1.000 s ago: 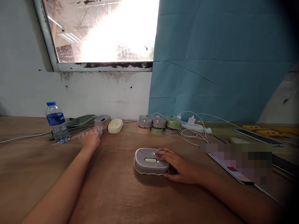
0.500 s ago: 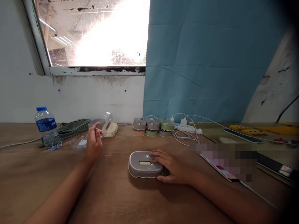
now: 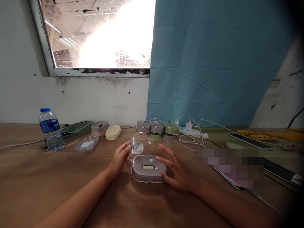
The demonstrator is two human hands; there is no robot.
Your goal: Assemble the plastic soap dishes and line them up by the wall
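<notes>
My left hand [image 3: 119, 160] grips a clear plastic cover [image 3: 146, 145] by its left edge. The cover is tilted up and bears a printed oval sticker. Just below and partly behind it lies a grey oval-ended box [image 3: 147, 178] on the table, with a cream piece showing in the slot of its lid. Around the box's right end, my right hand [image 3: 179, 171] is spread with fingers apart. Its fingertips are close to the lid; whether they touch it I cannot tell.
Stacked grey and green boxes [image 3: 156, 127] stand by the wall near a power strip [image 3: 190, 131] with cables. At back left are a water bottle [image 3: 51, 134], another clear cover [image 3: 82, 148], a grey box [image 3: 101, 124] and cream lids [image 3: 113, 131]. Phones [image 3: 250, 141] lie right.
My left hand has come from the back left to the grey box, carrying the clear cover. My right hand has lifted its fingers off the lid and spread them.
</notes>
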